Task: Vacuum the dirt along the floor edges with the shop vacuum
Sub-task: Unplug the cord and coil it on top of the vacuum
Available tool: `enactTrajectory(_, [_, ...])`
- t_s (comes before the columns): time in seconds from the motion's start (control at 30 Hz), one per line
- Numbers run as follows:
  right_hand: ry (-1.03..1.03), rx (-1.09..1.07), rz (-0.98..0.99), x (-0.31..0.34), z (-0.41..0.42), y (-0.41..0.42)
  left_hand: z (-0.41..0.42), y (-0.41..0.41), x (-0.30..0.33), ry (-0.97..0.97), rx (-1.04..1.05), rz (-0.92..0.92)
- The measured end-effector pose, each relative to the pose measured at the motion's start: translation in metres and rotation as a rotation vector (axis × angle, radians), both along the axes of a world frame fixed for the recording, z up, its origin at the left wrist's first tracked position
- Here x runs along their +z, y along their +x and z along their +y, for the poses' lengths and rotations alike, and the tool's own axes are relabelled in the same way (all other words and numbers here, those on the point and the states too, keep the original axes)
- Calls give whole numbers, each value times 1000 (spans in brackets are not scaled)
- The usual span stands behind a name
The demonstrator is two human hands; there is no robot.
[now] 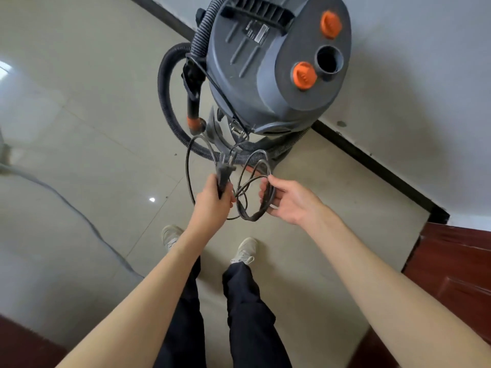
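Left grip (pixel 212 200): my hand is closed around the plug end of the power cord (pixel 255 205), the plug body standing up out of the fist. Right grip (pixel 289 200): my fingers are curled through the coiled loops of the same cord, holding several turns together. I judge the 2 holds are meant to pull the coil apart so the cord can reach a socket; no socket shows in view.

Item 1, shop vacuum (pixel 273 65): grey drum, standing on the floor just ahead of my feet, close against the wall (pixel 414 62). 2 orange caps and 1 open round port sit on its top. The cord runs from its lower body down to my hands.

Item 2, hose (pixel 166 83): black, ribbed, looped around the drum's left side and across its base, with an orange collar on the wand hanging beside it. It is stowed, not in hand, so I judge suction work has not begun.

Item 3, floor (pixel 79 107): pale glossy tile with reflections of light and a few dark specks near the hose.

Item 4, baseboard (pixel 372 160): dark strip along the white wall, the edge to be cleaned.

Item 5, reddish wooden door (pixel 451 261), lower right.
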State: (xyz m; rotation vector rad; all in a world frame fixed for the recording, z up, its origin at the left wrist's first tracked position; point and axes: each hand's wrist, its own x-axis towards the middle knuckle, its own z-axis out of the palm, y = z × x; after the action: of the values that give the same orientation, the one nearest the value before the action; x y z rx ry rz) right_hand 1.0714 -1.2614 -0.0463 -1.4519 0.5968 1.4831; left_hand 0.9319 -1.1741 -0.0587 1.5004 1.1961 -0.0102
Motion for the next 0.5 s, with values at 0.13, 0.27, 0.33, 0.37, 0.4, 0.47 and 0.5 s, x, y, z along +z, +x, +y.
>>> enactTrajectory(0.13, [94, -172, 137, 29, 4, 20, -17, 15, 23, -37, -160, -103])
enactTrajectory(0.27, [119, -146, 102, 62, 15, 43, -21, 31, 41, -4, -259, -180])
enactTrajectory(0.33, [135, -147, 64, 79, 20, 53, -17, 42, 52, 34, -281, -198])
enactTrajectory(0.37, [157, -172, 46, 88, 22, 58, -13, 49, 58, 57, -280, -208])
enactTrajectory(0.4, [195, -204, 31, 96, 23, 62, -9, 56, 66, 79, -274, -222])
enactTrajectory(0.47, [275, -213, -43, 109, 26, 71, -1, 67, 83, 128, -245, -270])
enactTrajectory(0.5, [295, -175, -133, 113, 26, 75, 3, 72, 92, 138, -226, -307])
